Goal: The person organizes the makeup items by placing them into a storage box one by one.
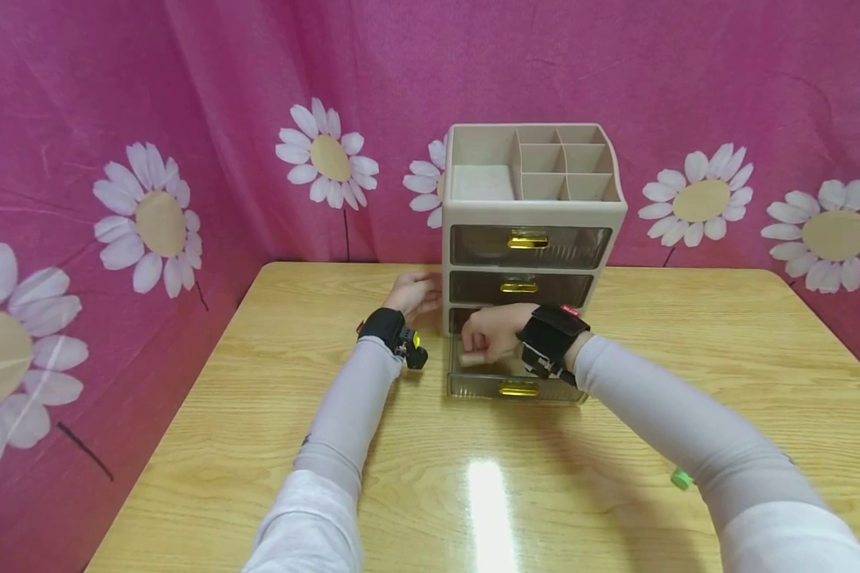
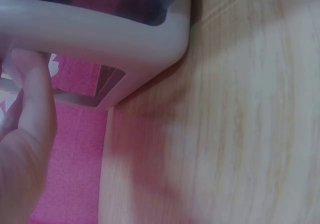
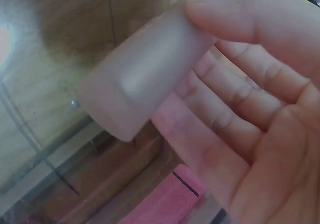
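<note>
A beige drawer organiser (image 1: 533, 215) with gold handles stands at the back of the wooden table (image 1: 258, 414). Its bottom drawer (image 1: 516, 384) is pulled out toward me. Over this drawer my right hand (image 1: 489, 334) pinches a pale frosted cylinder (image 1: 471, 359) between thumb and fingers; in the right wrist view the cylinder (image 3: 142, 76) lies across the fingers (image 3: 215, 108) above the clear drawer floor. My left hand (image 1: 414, 294) rests against the organiser's left side, fingers straight. In the left wrist view the fingers (image 2: 30, 108) touch the beige frame (image 2: 110, 38).
A small green object (image 1: 681, 478) lies on the table by my right forearm. Pink cloth with white daisies (image 1: 150, 215) hangs behind and to the left. The organiser's top tray (image 1: 545, 163) has several compartments.
</note>
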Available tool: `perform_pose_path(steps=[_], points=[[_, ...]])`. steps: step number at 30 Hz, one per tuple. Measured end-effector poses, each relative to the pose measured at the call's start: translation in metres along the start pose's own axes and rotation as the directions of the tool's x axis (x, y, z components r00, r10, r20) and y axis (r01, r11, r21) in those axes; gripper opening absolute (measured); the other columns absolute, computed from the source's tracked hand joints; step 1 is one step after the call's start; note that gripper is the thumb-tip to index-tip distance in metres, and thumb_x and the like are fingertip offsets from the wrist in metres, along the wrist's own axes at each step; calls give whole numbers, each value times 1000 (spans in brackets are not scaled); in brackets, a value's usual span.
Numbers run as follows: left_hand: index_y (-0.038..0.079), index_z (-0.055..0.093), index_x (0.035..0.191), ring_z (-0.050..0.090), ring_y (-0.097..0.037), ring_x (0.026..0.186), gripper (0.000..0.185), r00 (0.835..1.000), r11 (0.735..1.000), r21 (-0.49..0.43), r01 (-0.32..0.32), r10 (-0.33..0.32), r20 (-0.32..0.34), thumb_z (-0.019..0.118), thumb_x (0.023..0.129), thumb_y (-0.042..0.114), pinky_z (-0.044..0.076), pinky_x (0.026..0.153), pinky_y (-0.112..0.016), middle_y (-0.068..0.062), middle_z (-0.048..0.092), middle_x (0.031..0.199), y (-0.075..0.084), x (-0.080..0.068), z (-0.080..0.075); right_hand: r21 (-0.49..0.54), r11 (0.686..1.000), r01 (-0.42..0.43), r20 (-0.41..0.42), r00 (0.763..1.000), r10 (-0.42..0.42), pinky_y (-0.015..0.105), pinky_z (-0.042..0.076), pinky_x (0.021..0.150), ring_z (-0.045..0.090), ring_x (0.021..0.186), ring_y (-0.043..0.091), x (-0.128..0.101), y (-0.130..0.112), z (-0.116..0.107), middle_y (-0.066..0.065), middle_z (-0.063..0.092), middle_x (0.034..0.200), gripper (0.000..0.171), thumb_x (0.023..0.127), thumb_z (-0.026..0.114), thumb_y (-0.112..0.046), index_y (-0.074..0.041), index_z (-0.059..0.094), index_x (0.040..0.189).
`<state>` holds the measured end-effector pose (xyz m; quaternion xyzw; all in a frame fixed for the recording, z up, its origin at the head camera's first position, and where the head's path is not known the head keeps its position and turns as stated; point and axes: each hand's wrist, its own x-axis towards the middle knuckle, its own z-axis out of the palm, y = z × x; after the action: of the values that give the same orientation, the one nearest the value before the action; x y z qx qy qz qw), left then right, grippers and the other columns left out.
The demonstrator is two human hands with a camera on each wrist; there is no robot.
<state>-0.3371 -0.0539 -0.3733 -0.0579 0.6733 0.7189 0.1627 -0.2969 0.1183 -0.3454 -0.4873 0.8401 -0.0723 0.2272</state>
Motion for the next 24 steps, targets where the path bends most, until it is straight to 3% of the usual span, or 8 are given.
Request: perform_pose_path(steps=[4,12,16,17,19,23,24], points=[[-2,42,134,53,-27,111,40,1000,1000,10,-3,3,8,45,95,4,46,93,-33,-20,51,128,3,-6,1,7,1000,-18,34,999,18,21,48,67,55,73,9,5,3,3,4,63,79,22,67,65,1,-1,63,88],[0,44,133,54,-27,108,40,1000,1000,-3,-17,17,-4,47,94,5,47,92,-35,-18,53,124,-11,17,-4,117,993,-5,112,994,-8,21,46,58,49,62,6,16,12,4,-1,58,67,18,65,63,3,0,63,82],[0,45,132,54,-26,107,39,1000,1000,-4,-20,20,0,48,94,5,47,92,-35,-18,53,124,-12,19,-4,168,985,46,146,987,-71,23,46,54,50,60,7,37,52,24,-3,57,65,19,63,67,0,-8,63,79],[0,46,132,54,-26,106,39,1000,1000,-6,-20,20,3,48,94,5,47,92,-35,-18,53,125,-13,19,-4,182,979,95,135,983,-120,21,45,51,49,58,6,44,66,32,-5,56,63,19,62,66,-1,-11,62,78],[0,48,130,55,-25,103,37,1000,1000,-9,-27,27,5,49,94,5,47,92,-35,-18,54,123,-15,21,-4,189,978,90,150,982,-119,20,42,49,46,56,4,44,63,31,-6,53,60,17,62,64,2,-9,61,73],[4,58,119,62,-20,87,29,994,993,-72,-92,95,48,55,90,7,53,78,-31,-14,64,104,-46,73,-19,163,986,26,155,987,-52,15,35,48,41,54,3,30,23,15,-5,49,58,15,62,60,11,1,59,72],[3,58,119,62,-21,87,29,994,993,-74,-96,99,44,54,90,6,54,77,-31,-14,64,101,-49,80,-20,132,991,-4,160,987,-18,16,35,49,41,54,5,25,9,9,-2,49,59,15,61,59,13,4,59,73]])
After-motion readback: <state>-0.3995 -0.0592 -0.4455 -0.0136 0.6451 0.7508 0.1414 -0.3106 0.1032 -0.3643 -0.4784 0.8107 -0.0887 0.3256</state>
